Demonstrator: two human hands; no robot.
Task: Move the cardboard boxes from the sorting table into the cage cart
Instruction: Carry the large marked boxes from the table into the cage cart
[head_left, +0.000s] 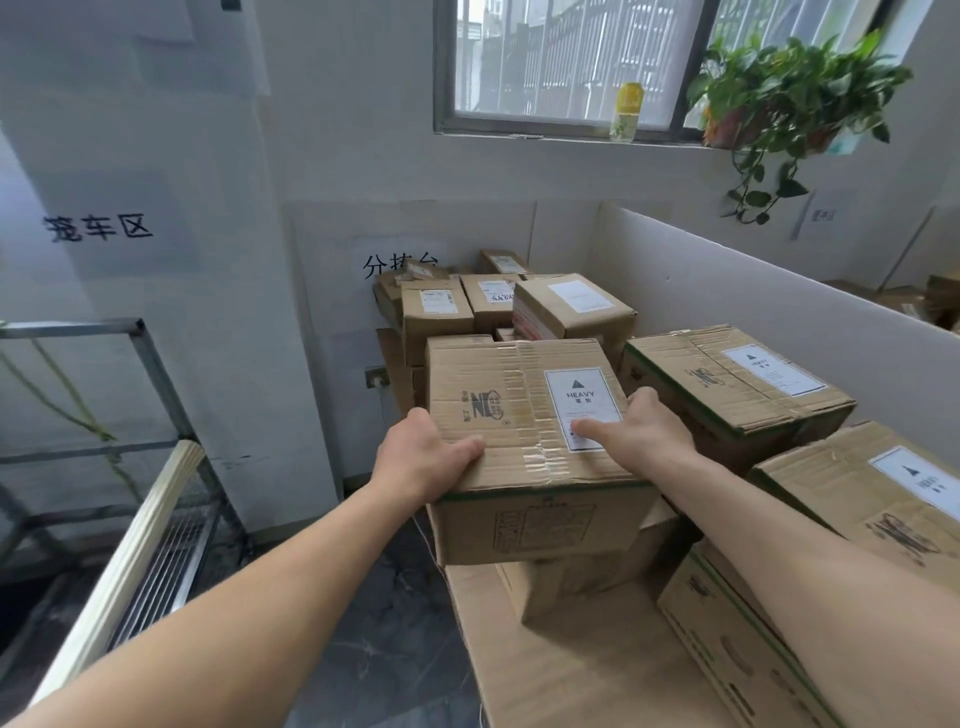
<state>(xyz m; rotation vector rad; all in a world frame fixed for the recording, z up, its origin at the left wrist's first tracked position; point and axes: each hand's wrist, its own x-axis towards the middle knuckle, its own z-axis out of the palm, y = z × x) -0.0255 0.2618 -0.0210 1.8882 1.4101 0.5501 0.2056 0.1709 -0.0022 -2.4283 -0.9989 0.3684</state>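
The left hand (421, 460) and right hand (641, 431) clasp opposite sides of the taped box (519, 410), stacked on the counter (561, 675) right of the cage cart (72, 329). Labelled HEAVY, likely stiff: grip under its bottom edges.

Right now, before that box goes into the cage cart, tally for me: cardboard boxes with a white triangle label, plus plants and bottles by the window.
Triangle-label cardboard boxes: 3 (held one, right neighbour, nearest right one)
Potted plants: 1
Yellow-topped bottles: 1
Total: 5
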